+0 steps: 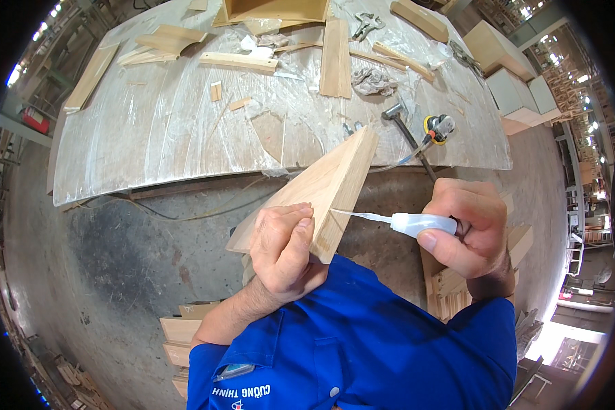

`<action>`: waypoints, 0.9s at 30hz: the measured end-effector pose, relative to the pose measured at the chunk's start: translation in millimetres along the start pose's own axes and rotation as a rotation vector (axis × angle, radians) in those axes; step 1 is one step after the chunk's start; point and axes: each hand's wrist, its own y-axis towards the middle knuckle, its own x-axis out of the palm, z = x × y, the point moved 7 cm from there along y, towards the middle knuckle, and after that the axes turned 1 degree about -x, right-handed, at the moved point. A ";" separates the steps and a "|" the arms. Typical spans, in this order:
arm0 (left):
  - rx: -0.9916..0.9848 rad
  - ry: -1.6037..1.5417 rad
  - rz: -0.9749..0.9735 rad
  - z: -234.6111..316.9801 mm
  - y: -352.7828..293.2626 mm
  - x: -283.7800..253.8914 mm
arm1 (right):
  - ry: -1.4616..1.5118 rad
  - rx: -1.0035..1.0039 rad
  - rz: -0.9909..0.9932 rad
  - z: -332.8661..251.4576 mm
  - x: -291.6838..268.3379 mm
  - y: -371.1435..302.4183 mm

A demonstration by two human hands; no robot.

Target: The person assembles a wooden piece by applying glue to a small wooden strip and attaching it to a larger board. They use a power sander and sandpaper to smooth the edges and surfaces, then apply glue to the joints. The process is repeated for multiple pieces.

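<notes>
My left hand (pixel 283 242) grips a pale wooden board (pixel 314 184) near its lower end, fingers closed over its face. The board is tilted, with its thick edge turned toward my right side. In my right hand (pixel 473 225) is a white squeeze glue bottle (pixel 420 224), held on its side. Its thin nozzle points left, and the tip is at the board's edge, beside a darker patch on the wood; whether it touches I cannot tell.
A plastic-covered worktable (pixel 184 123) spans the far side, carrying wood offcuts (pixel 239 63), a hammer (pixel 406 130) and a sander (pixel 439 128). Stacked wooden pieces (pixel 178 331) stand at lower left, more (pixel 451 290) at right. Boxes (pixel 516 96) are at the far right.
</notes>
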 end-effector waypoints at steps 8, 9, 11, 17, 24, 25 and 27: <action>-0.001 0.006 0.002 2.0 0.1 -0.3 | 0.007 0.005 0.002 -0.5 -0.6 -1.3; 0.001 0.006 0.004 2.1 0.2 -0.3 | 0.009 0.007 0.004 -0.7 -0.4 -1.7; 0.002 0.004 0.006 2.3 -0.1 -0.7 | 0.007 0.013 0.005 -0.5 -0.5 -1.9; 0.008 -0.003 0.015 4.2 -1.4 -1.4 | 0.008 0.022 0.012 2.0 -1.5 -3.4; 0.012 0.002 0.006 6.3 -2.3 -3.0 | 0.009 0.011 0.019 0.1 0.1 -5.2; 0.009 0.004 0.000 6.6 -2.4 -3.2 | 0.000 0.010 0.018 0.0 0.2 -5.5; 0.012 0.003 0.007 7.3 -3.1 -3.3 | 0.004 0.018 0.019 0.3 0.6 -6.1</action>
